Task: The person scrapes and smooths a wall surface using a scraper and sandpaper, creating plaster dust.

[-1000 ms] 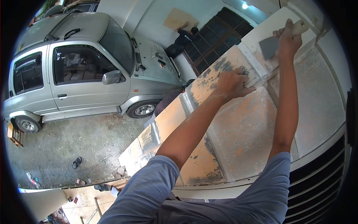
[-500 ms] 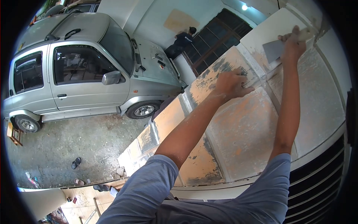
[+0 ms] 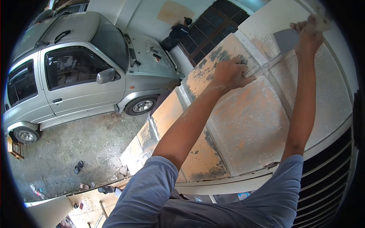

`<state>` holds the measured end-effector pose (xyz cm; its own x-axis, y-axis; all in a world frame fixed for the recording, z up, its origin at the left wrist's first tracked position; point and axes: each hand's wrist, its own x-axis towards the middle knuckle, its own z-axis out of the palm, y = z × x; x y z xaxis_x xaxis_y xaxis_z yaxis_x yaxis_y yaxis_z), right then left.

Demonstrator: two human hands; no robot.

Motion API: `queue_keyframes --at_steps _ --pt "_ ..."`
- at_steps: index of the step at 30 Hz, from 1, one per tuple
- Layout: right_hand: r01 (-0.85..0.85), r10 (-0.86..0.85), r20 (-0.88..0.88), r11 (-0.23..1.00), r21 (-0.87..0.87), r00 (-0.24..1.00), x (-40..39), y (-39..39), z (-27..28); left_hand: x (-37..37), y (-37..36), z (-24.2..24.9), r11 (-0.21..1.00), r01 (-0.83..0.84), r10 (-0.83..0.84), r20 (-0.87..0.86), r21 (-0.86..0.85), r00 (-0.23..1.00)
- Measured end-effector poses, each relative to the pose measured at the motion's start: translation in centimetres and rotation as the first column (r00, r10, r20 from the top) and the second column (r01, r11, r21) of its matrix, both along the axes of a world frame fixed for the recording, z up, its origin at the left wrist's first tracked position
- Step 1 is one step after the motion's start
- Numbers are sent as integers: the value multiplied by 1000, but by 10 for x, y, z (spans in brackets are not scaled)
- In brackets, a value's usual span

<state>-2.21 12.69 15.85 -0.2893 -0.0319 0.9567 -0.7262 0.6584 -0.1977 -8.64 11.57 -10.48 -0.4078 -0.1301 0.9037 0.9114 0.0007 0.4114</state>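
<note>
My left hand (image 3: 229,77) rests against the patchy orange and white panelled surface (image 3: 249,125), its thumb pointing right and its fingers bent over a raised strip. Whether it grips anything cannot be made out. At the upper right, my right hand (image 3: 310,36) is closed around a putty knife, whose wide grey blade (image 3: 286,41) lies against the pale upper panel (image 3: 262,22). The knife's pale handle is blurred beyond my fingers. Grey and white scrape marks cover the panels around both hands.
A silver car (image 3: 85,76) stands at the left on a wet-looking concrete floor (image 3: 95,140). Another person (image 3: 178,33) is by the far wall, near a dark window grille (image 3: 213,28). Sandals (image 3: 78,167) lie below, and dark bars (image 3: 327,174) are at the lower right.
My right hand and the putty knife have moved up and to the right. The view has shifted, so the car and my left hand appear a little further left.
</note>
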Motion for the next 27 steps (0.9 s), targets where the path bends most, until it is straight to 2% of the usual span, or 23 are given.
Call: queue_keyframes --at_steps 1,3,4,5,7,8,9,11,12,13,15,16,17,19,21,23,24,25,27 --pt "7 -7 2 1000 4 1000 2 0 -11 2 0 -1 1000 4 -4 3 6 1000" --pt "166 -162 245 986 6 956 -9 4 -40 0 -4 3 1000 -7 7 -8 16 1000" --pt "66 -99 288 990 123 953 -13 11 -44 1 -5 3 999 16 -15 12 -29 1000" --pt "62 -95 288 991 121 953 -14 15 -38 1 -6 2 997 37 -35 36 -74 999" --pt "105 -110 32 985 138 993 -15 12 -25 0 -5 2 999 15 -15 15 -39 1000" --pt "-27 27 -6 1000 -1 1000 -8 7 -24 0 -3 1 1000 0 0 -8 -3 1000" --pt "-32 32 4 999 -5 999 -10 2 -35 -1 -4 0 1000 -5 5 2 -7 1000" --pt "124 -167 139 954 275 976 -15 -6 -57 -2 -5 2 999 33 -33 -16 -9 999" --pt "94 -183 184 908 409 966 -17 -6 -61 -1 -2 1 999 45 -45 -13 -19 999" --pt "101 -190 186 909 404 964 -20 -4 -54 -2 -1 1 1000 19 -19 -27 8 999" --pt "-76 71 36 983 168 997 -23 0 -37 0 -1 -1 999 -3 4 -21 42 1000" --pt "76 -84 30 974 213 996 -23 3 -39 2 -4 0 999 33 -32 21 -15 999" --pt "70 -78 32 975 213 996 -29 7 -47 1 -8 2 995 64 -60 54 -73 997" --pt "97 -164 178 937 335 970 -28 -12 -74 0 -8 2 995 64 -60 51 -82 997" --pt "100 -170 150 917 386 974 -24 -14 -64 1 -6 3 994 73 -69 49 -86 996" --pt "-1 -1 12 987 163 1000 -21 -8 -42 3 -8 2 997 57 -54 48 -56 997" --pt "131 -150 123 980 149 981 -29 7 -49 2 -9 1 997 51 -48 51 -56 998" --pt "120 -138 118 982 149 983 -31 6 -55 0 -11 3 995 43 -40 44 -88 998" --pt "57 -148 283 950 308 948 -26 7 -64 -1 -8 3 991 45 -42 32 -124 999"
